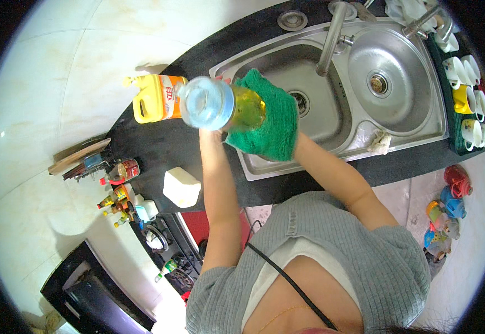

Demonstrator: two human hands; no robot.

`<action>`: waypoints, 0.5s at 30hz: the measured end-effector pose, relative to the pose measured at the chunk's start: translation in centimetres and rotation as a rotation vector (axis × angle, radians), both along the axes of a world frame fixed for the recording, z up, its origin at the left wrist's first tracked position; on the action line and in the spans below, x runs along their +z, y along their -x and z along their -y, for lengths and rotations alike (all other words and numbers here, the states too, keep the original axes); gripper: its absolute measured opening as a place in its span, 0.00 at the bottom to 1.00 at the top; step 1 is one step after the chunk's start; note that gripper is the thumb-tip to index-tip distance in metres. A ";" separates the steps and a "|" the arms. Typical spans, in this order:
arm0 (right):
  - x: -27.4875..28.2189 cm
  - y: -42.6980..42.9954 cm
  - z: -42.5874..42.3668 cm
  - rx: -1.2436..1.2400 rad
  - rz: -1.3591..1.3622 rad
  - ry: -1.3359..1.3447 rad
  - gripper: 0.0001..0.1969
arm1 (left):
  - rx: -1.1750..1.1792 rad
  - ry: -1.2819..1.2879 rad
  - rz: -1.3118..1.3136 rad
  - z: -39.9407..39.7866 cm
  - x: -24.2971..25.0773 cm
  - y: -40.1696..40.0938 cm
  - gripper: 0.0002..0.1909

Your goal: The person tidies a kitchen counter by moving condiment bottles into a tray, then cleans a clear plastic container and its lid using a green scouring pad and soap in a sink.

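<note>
In front of me, over the near edge of the left sink basin, is a bottle or jar with a pale blue translucent lid and a clear body showing yellow-green. A green cloth wraps my right hand, and through it the hand presses around the body's right side. Only my right wrist shows below the cloth. My left hand is mostly hidden behind the lid and body, on which it appears closed. Just left of the lid stands a yellow detergent jug with an orange label.
A metal faucet reaches over the double sink, whose round basin lies right. Several cups stand on a dark green tray at the far right. A white block-shaped object, condiment bottles and a stove lie left.
</note>
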State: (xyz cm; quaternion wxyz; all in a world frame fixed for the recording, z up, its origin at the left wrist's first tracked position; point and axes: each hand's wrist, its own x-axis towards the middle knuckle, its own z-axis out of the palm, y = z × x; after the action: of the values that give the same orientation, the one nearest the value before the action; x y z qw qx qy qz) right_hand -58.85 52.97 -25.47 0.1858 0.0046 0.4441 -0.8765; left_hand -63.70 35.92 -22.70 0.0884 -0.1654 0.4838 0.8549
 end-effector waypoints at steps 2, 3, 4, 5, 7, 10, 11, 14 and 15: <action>0.3 -0.5 0.1 -0.028 -0.036 -0.050 0.16 | -0.126 0.248 -0.105 0.4 -0.2 -1.4 0.30; 0.5 -0.5 0.2 -0.037 -0.051 -0.066 0.16 | -0.035 0.185 -0.032 0.5 0.1 -1.9 0.30; 0.7 -0.7 0.2 -0.043 -0.063 -0.081 0.16 | -0.029 0.196 -0.065 1.4 -0.3 -1.9 0.28; 0.7 -0.9 0.2 -0.044 -0.069 -0.090 0.16 | -0.022 0.207 -0.097 2.3 -0.6 -2.0 0.26; 0.1 -0.6 -0.4 -0.065 -0.071 -0.112 0.16 | -0.028 0.623 -0.141 -1.4 4.9 -3.4 0.25; 0.1 -0.4 -0.7 -0.039 -0.059 -0.087 0.16 | -0.108 0.640 -0.084 1.2 6.6 -6.3 0.36; 0.1 -0.2 -0.8 -0.035 -0.058 -0.084 0.16 | -0.143 0.591 -0.144 1.2 6.2 -7.4 0.51; 0.3 0.2 -0.4 -0.061 -0.098 -0.122 0.16 | -0.091 0.568 -0.481 -3.2 4.4 -8.5 0.58; 0.5 0.5 -0.1 -0.093 -0.132 -0.161 0.16 | 0.014 0.528 -0.500 -5.6 5.1 -8.3 0.54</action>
State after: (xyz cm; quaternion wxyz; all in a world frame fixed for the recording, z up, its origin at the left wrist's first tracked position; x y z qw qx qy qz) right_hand -59.39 53.05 -24.98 0.1144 -0.0175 0.5239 -0.8439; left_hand -55.37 41.57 -17.59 -0.0841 0.0283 0.6934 0.7151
